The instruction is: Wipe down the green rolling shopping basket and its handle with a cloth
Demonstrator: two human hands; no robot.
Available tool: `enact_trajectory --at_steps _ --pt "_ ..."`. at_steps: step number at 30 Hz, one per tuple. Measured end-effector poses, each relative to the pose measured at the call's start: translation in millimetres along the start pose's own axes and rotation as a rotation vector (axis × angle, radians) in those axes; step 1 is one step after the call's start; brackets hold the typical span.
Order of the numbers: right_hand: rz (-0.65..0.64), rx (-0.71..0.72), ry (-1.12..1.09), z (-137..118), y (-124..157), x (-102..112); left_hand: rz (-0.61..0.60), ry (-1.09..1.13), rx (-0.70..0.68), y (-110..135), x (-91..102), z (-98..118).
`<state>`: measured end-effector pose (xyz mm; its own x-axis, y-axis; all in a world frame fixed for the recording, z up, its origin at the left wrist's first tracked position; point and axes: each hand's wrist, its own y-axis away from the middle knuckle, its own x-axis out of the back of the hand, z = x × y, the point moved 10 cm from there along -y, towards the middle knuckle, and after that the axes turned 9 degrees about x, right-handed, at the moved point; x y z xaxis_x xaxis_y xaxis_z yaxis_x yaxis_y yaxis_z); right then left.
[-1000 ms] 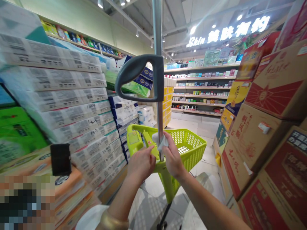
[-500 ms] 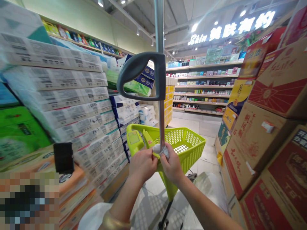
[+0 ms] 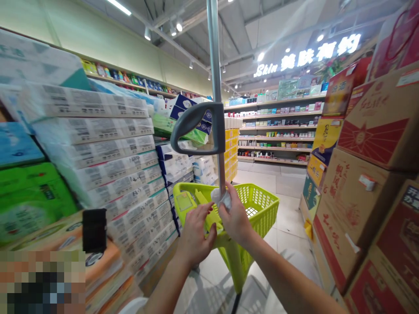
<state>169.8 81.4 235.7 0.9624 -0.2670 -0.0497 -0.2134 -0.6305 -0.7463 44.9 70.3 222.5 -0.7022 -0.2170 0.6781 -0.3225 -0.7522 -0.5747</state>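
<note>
In the head view, my right hand (image 3: pixel 236 216) is closed on a crumpled white wipe (image 3: pixel 224 199), pressing it round the lower part of an upright metal pole (image 3: pixel 221 172). My left hand (image 3: pixel 196 231) sits just left of it, fingers apart and holding nothing, near the rim of a lime-green shopping cart (image 3: pixel 273 203). A grey loop handle (image 3: pixel 178 131) is fixed to the pole above both hands. Behind the pole, the cart's basket shows its slotted walls. The pole's lower end is hidden by the wipe and my right hand.
Stacked white paper packs (image 3: pixel 121 141) line the left side, with a small black item (image 3: pixel 94 230) on orange packs nearer me. Cardboard cartons (image 3: pixel 347 192) rise on the right. Shelves of small goods (image 3: pixel 278 124) stand at the back, beyond the tiled floor (image 3: pixel 286 218).
My left hand has let go of the wipe and drawn down and left, its fingers opening. My right hand keeps the wipe on the pole. The view has tilted up slightly.
</note>
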Motion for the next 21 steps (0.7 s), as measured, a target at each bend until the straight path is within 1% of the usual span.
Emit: enact_trajectory --at_steps 2,6,7,10,12,14,15,17,21 --pt "-0.019 0.025 -0.051 -12.4 -16.3 -2.6 0.047 0.078 -0.009 -9.3 13.7 9.3" --pt "0.043 0.116 -0.076 -48.0 -55.4 1.1 0.125 0.314 -0.031 -34.4 44.5 34.8" --pt "0.049 0.126 -0.084 -54.1 -63.3 1.3 0.153 0.395 -0.022 -40.4 54.4 38.5" --pt "0.038 0.085 -0.146 -59.0 -82.0 1.1 0.194 0.653 -0.003 -55.8 84.5 45.1" --pt "0.040 0.047 -0.209 -59.3 -93.1 2.9 0.259 0.820 -0.016 -62.5 110.4 47.5" --pt "0.055 0.068 -0.244 -67.2 -105.3 6.4 0.306 0.937 -0.030 -68.3 132.6 50.9" --pt "0.066 0.108 -0.239 -74.9 -111.4 8.5 0.303 0.976 -0.026 -71.8 139.3 53.4" --pt "0.087 0.226 -0.187 -95.9 -121.3 11.5 0.269 1.030 -0.010 -78.9 146.0 59.2" --pt "0.109 0.520 -0.038 -138.2 -125.4 9.5 0.201 1.073 0.000 -87.2 146.7 66.6"
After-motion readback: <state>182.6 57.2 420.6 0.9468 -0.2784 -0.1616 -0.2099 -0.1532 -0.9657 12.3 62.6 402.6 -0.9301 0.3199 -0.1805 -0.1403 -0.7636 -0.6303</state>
